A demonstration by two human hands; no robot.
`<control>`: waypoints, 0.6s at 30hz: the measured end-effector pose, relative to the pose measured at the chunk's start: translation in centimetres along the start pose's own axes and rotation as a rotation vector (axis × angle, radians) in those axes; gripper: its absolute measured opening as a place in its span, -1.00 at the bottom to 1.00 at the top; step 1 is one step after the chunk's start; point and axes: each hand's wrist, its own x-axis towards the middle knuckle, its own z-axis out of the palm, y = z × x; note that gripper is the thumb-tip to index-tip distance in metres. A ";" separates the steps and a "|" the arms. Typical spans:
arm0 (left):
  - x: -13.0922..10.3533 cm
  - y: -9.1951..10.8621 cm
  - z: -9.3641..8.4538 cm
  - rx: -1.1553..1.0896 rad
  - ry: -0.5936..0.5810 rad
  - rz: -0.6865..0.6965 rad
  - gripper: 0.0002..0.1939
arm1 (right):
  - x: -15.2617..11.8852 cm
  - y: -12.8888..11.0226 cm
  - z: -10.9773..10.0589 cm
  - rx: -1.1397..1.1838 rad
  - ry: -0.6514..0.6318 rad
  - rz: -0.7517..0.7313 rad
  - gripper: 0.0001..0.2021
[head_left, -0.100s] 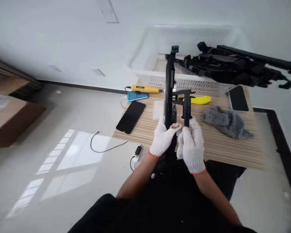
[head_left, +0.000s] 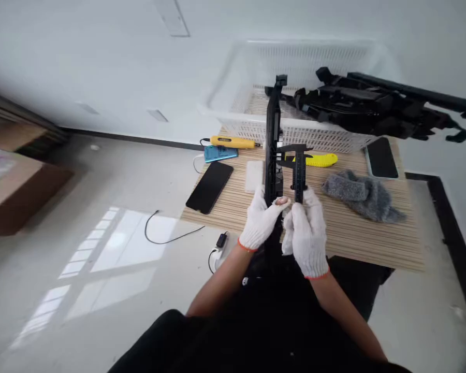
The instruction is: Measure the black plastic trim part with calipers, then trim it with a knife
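Head view, black part (head_left: 272, 124) in left hand (head_left: 259, 220); caliper (head_left: 300, 172) in right hand (head_left: 309, 235)

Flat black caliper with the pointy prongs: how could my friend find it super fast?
Start at the tan striped table with the white plastic basket at its far side. Over the table, the white-gloved right hand holds the flat black caliper. Unlike the longer black plastic part in the white-gloved left hand, the caliper has thin, pointed prongs poking sideways at its far end.

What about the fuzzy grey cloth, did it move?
No, the grey cloth hasn't moved any way: it lies in the same spot on the table.
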 end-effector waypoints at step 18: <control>0.5 -1.4 -0.2 -0.065 -0.037 0.073 -0.58 | -0.4 -1.2 0.1 0.078 0.011 0.082 -0.58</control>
